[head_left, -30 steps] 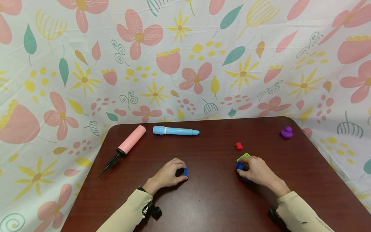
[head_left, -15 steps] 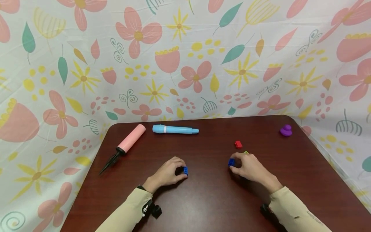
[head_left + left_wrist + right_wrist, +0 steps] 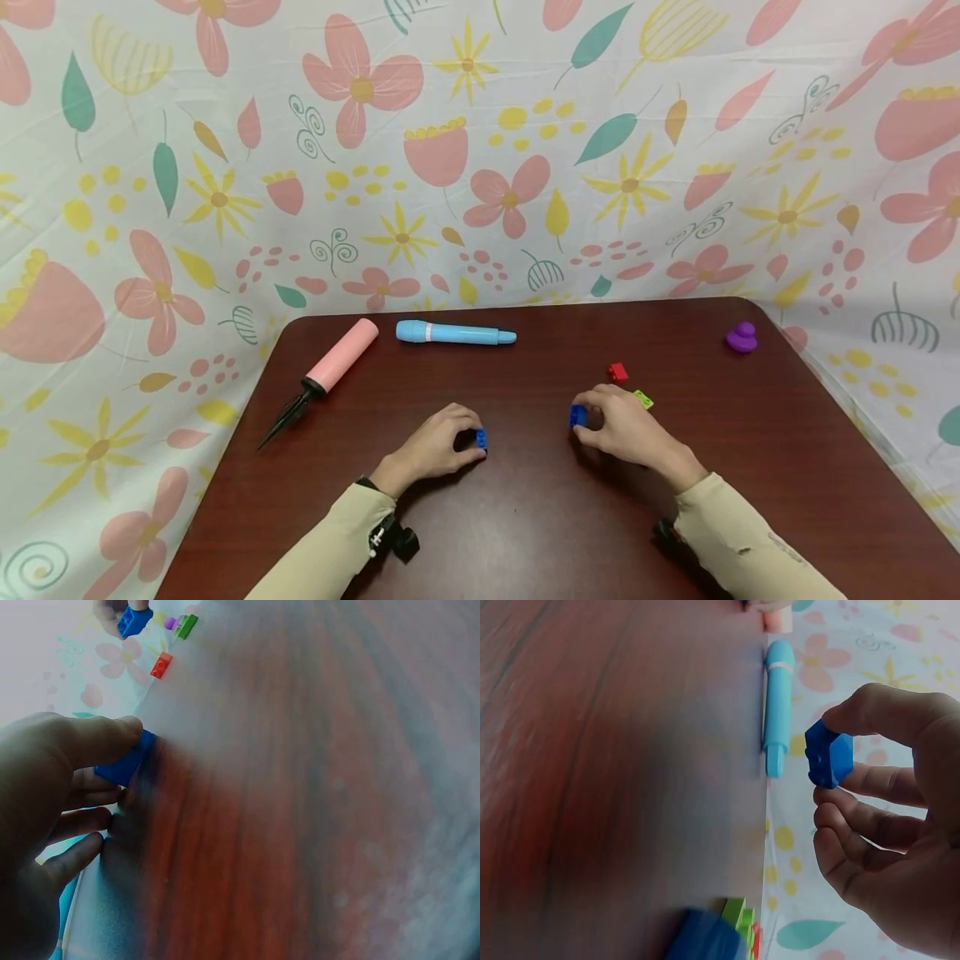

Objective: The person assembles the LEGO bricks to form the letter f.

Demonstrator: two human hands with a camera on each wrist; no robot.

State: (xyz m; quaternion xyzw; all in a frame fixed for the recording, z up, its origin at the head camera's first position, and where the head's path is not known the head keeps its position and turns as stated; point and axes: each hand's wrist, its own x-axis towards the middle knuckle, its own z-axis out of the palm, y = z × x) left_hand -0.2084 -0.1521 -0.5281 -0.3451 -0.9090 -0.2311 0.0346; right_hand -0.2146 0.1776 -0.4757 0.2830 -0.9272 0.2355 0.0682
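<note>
From my feed, nearest in the head view are the two beige sleeves (image 3: 322, 542), resting over the dark brown table (image 3: 517, 542). I take the red toy brick (image 3: 618, 372) as my landmark. To its left and nearer, the left hand (image 3: 431, 448) curves into a C, pinching one blue toy brick (image 3: 482, 439) between thumb and fingers. A bit farther, just nearer than the red brick and slightly left, the right hand (image 3: 630, 425) pinches a second blue brick (image 3: 577, 415) between thumb and fingertips, its remaining fingers loosely bent. I can't tell whether either blue brick touches the tabletop. My right wrist view also catches a blurred dark blue block (image 3: 705, 937), cut off at the bottom edge. The lime-green brick (image 3: 642, 399) lies just nearer than the red brick, to its right. Well left of the red one lies a pink-and-black pump-like tool (image 3: 330, 371). Farther back, a purple knobbed toy (image 3: 742, 337) sits to its right and a light-blue tube (image 3: 456, 333) to its left. Behind them all hangs a floral cloth (image 3: 480, 150).
</note>
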